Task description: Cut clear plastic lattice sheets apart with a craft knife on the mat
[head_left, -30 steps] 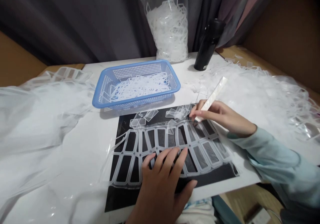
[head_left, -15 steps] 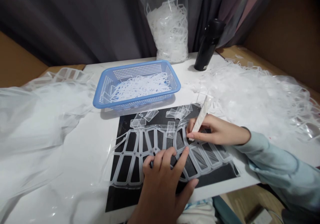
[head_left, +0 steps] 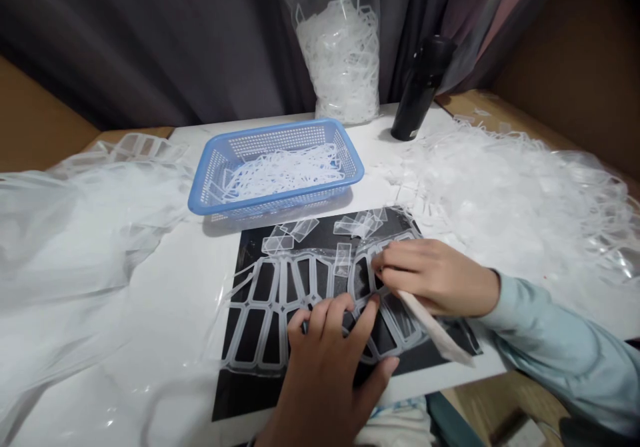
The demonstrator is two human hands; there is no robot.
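My left hand (head_left: 327,360) lies flat with fingers spread on a translucent white grid sheet of rectangular frames (head_left: 270,300), which rests on a black mat (head_left: 240,394). My right hand (head_left: 433,277) is closed around a flat white stick-like tool (head_left: 435,330). The tool's handle now points toward me, and its fingertips pinch at a cell of the grid just past my left fingertips. Several loose clear rectangular pieces (head_left: 293,232) lie at the mat's far edge.
A blue plastic basket (head_left: 275,167) holding white frame strips stands behind the mat. A clear bag (head_left: 343,54) of strips and a black bottle (head_left: 417,87) stand at the back. Piles of clear plastic scrap (head_left: 525,180) cover the right; plastic sheeting (head_left: 65,234) lies left.
My right hand came down and left from the mat's far right corner to the grid's middle, turning the tool so its long end points toward me. My left hand barely shifted.
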